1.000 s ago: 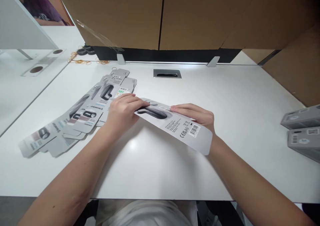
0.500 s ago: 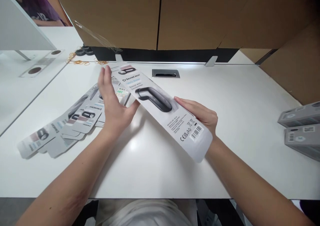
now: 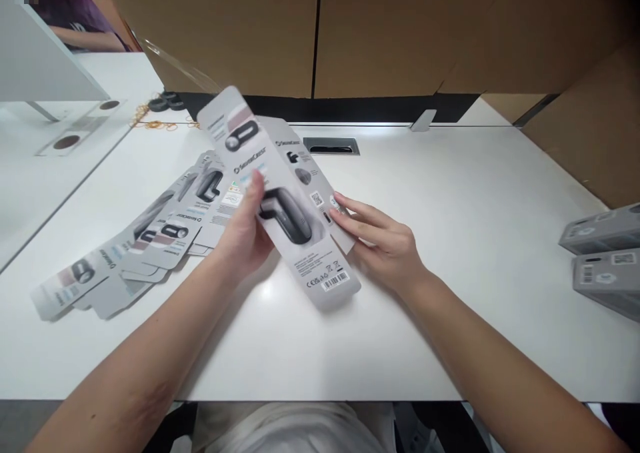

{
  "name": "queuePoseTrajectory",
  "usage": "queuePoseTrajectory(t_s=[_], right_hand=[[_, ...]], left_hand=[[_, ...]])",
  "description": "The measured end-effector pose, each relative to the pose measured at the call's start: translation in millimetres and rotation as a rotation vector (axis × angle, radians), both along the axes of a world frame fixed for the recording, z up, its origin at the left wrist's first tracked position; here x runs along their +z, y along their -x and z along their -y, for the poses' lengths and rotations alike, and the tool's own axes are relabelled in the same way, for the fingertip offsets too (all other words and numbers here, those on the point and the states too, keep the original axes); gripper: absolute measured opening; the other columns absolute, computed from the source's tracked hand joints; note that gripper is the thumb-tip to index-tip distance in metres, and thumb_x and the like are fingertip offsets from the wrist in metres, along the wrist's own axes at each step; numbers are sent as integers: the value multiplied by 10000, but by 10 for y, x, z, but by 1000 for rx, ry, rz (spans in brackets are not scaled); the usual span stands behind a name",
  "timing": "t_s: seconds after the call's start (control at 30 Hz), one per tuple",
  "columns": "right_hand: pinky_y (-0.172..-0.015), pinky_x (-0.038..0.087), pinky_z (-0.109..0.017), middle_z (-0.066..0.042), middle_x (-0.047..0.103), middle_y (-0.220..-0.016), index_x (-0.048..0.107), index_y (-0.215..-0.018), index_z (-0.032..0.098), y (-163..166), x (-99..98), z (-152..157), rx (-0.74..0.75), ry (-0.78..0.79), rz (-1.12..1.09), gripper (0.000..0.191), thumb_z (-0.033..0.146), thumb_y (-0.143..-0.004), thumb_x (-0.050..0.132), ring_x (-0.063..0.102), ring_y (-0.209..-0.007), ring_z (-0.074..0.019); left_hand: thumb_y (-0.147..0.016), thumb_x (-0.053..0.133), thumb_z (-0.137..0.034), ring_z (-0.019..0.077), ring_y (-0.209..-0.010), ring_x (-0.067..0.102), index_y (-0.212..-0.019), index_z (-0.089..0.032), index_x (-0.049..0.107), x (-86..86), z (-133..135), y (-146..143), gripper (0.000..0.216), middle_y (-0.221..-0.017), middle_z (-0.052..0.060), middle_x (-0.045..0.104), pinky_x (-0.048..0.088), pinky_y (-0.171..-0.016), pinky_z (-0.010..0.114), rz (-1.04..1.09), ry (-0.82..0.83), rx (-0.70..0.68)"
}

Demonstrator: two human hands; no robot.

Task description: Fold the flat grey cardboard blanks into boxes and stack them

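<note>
A grey-white fabric shaver carton (image 3: 320,259), printed with a dark shaver, is held tilted above the table. Its printed front and a neighbouring panel with a QR code both show, with a fold between them. My left hand (image 3: 245,236) grips the carton's left side, thumb across the front and the other fingers behind it. On the panel at the right lie the fingers of my right hand (image 3: 385,243), closed at that edge; its thumb is hidden. Left of my left hand, several flat cartons (image 3: 120,259) of the same print lie fanned out on the white table (image 3: 480,293).
Two grey boxes (image 3: 607,276) stand at the right edge. Large brown cardboard (image 3: 390,33) rises along the back, above a metal socket cover (image 3: 331,147). Rubber bands (image 3: 155,125) and black rolls (image 3: 165,101) lie back left. Another person (image 3: 85,13) is beyond a white panel.
The carton has shifted left and turned steeper, and its side panel has come into view. My left hand has gone from spread fingers to gripping it. My right hand has moved left.
</note>
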State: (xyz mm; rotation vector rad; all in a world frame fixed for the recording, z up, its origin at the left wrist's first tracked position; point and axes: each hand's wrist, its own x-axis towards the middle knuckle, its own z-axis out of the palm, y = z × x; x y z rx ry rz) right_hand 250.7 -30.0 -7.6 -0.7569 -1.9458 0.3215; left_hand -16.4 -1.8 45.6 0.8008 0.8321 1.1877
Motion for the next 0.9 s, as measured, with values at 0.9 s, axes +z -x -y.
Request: queuePoseTrajectory(t_s=[0.9], right_hand=[[-770, 835, -383, -125, 472, -1994, 365, -1990, 455, 128, 25, 92, 3, -51, 152, 989, 358, -1169, 909, 939, -1110, -280]], left_hand=[[-944, 1049, -685, 491, -1493, 816, -1454, -255, 862, -47, 65, -24, 693, -1467, 157, 902, 706, -1268, 644, -41, -8, -260]])
